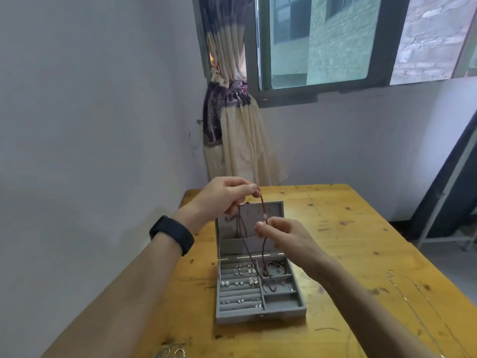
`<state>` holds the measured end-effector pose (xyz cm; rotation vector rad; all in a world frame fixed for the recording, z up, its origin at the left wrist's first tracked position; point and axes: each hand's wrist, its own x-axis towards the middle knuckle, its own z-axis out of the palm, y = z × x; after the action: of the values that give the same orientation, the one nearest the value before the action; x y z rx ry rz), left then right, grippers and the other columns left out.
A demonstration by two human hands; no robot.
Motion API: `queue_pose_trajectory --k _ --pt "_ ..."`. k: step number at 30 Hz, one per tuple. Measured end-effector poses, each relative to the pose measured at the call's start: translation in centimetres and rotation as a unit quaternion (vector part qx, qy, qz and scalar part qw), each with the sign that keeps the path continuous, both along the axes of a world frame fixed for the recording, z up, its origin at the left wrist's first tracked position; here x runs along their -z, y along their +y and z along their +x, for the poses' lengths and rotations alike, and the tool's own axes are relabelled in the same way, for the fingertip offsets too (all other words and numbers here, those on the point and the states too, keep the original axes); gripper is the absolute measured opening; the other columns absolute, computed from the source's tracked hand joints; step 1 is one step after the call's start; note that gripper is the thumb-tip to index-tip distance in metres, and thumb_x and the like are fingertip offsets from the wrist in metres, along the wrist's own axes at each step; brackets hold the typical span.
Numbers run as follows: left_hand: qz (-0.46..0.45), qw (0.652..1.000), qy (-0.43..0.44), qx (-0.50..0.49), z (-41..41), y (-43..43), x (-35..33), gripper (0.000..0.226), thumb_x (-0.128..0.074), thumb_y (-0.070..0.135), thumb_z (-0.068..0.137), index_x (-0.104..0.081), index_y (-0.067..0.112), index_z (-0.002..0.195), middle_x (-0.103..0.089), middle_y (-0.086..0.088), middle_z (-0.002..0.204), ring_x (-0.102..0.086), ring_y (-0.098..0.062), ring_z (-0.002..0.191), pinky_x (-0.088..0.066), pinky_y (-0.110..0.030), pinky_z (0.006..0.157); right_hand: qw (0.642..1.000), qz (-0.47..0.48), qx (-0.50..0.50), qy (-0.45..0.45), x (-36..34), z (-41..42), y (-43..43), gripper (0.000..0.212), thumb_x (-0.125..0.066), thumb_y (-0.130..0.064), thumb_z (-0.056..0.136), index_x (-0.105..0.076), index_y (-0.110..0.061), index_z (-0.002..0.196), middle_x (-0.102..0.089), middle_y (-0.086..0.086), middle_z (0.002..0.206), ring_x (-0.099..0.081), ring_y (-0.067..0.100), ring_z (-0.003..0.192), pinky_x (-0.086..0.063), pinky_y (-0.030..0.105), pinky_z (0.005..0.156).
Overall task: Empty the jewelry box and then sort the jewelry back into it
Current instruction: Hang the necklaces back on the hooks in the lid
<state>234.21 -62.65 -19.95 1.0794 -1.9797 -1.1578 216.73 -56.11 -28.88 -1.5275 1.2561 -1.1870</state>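
A grey velvet jewelry box [260, 316] stands open on the wooden table [348, 254], lid upright. Several earrings [238, 276] sit in its ring rolls on the left; a bracelet [275, 267] lies in the top right compartment. Above the box, my left hand [222, 197] pinches one end of a dark beaded necklace [262, 205]. My right hand [281, 235] pinches the strand lower down, near a pale bead. The rest of the necklace hangs in a loop into the box.
A thin silver chain [413, 301] lies on the table at the right. Silver earrings [171, 352] lie at the near edge on the left. A wall, tied curtain [232, 130] and window stand behind the table.
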Motion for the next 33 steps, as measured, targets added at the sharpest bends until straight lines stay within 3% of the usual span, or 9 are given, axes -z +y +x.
queue_pose_trajectory --k 3,7,11,14,19,24,30,33 --pt "0.002 0.996 0.049 -0.073 1.4 -1.4 0.7 0.026 -0.055 0.030 0.101 -0.075 0.016 0.095 -0.054 0.001 0.067 -0.052 -0.016 0.060 -0.049 -0.030 0.064 0.999 0.027 0.036 -0.018 1.8 -1.9 -0.1 0.031 -0.060 -0.041 0.095 -0.074 -0.013 0.089 -0.070 0.014 0.097 -0.064 0.027 0.088 -0.052 0.041 0.082" --pt "0.006 0.985 0.092 -0.147 2.4 -2.7 3.0 0.023 -0.055 0.027 0.102 -0.075 0.017 0.096 -0.066 -0.001 0.083 -0.063 -0.023 0.074 -0.057 -0.037 0.075 0.992 0.101 0.068 -0.030 4.8 -4.8 -0.4 0.030 -0.059 -0.038 0.096 -0.072 -0.010 0.093 -0.074 0.005 0.102 -0.068 0.020 0.100 -0.053 0.038 0.085" --pt "-0.051 0.981 -0.018 -0.189 3.0 -3.9 5.5 0.014 -0.060 0.033 0.099 -0.073 0.029 0.094 -0.072 0.003 0.092 -0.069 -0.020 0.080 -0.061 -0.033 0.074 0.969 0.144 0.141 -0.141 7.2 -7.2 -1.0 0.023 -0.058 -0.028 0.099 -0.066 -0.007 0.094 -0.075 0.012 0.099 -0.072 0.023 0.088 -0.056 0.034 0.075" --pt "-0.027 0.975 -0.013 -0.221 2.3 -4.5 7.3 0.011 -0.066 0.030 0.095 -0.075 0.024 0.093 -0.075 -0.003 0.086 -0.067 -0.018 0.076 -0.059 -0.033 0.073 0.954 0.127 0.199 -0.186 8.0 -8.3 -1.9 0.020 -0.062 -0.024 0.097 -0.069 -0.005 0.097 -0.075 0.015 0.093 -0.070 0.021 0.080 -0.056 0.033 0.073" --pt "-0.021 0.956 -0.023 -0.291 0.3 -5.4 11.1 0.010 -0.072 0.030 0.090 -0.079 0.023 0.091 -0.076 0.009 0.088 -0.067 -0.010 0.086 -0.054 -0.028 0.083 0.928 0.107 0.249 -0.254 7.5 -10.1 -3.8 0.011 -0.067 -0.018 0.094 -0.070 -0.007 0.093 -0.070 0.008 0.086 -0.064 0.016 0.075 -0.054 0.028 0.073" --pt "-0.116 0.935 -0.144 -0.302 -2.5 -6.1 14.3 0.017 -0.073 0.033 0.088 -0.080 0.022 0.099 -0.077 0.005 0.100 -0.068 -0.012 0.100 -0.053 -0.026 0.086 0.914 0.061 0.298 -0.267 5.8 -11.4 -6.3 0.010 -0.069 -0.018 0.093 -0.071 -0.008 0.093 -0.071 0.005 0.083 -0.066 0.012 0.071 -0.054 0.024 0.068" --pt "-0.241 0.871 -0.321 -0.282 -4.7 -6.8 16.3 0.021 -0.060 0.040 0.097 -0.076 0.030 0.106 -0.077 0.001 0.097 -0.071 -0.026 0.090 -0.058 -0.033 0.070 0.917 0.006 0.294 -0.267 2.4 -10.6 -8.6 0.007 -0.066 -0.017 0.095 -0.070 -0.012 0.093 -0.073 0.006 0.086 -0.069 0.015 0.078 -0.059 0.027 0.074" --pt "-0.280 0.839 -0.397 -0.246 -4.8 -7.1 17.1 0.026 -0.053 0.043 0.100 -0.072 0.026 0.106 -0.074 0.000 0.097 -0.071 -0.027 0.087 -0.054 -0.032 0.065 0.923 -0.001 0.280 -0.265 1.1 -9.8 -9.7 0.008 -0.066 -0.017 0.095 -0.070 -0.010 0.096 -0.073 0.005 0.084 -0.070 0.015 0.077 -0.057 0.025 0.071"
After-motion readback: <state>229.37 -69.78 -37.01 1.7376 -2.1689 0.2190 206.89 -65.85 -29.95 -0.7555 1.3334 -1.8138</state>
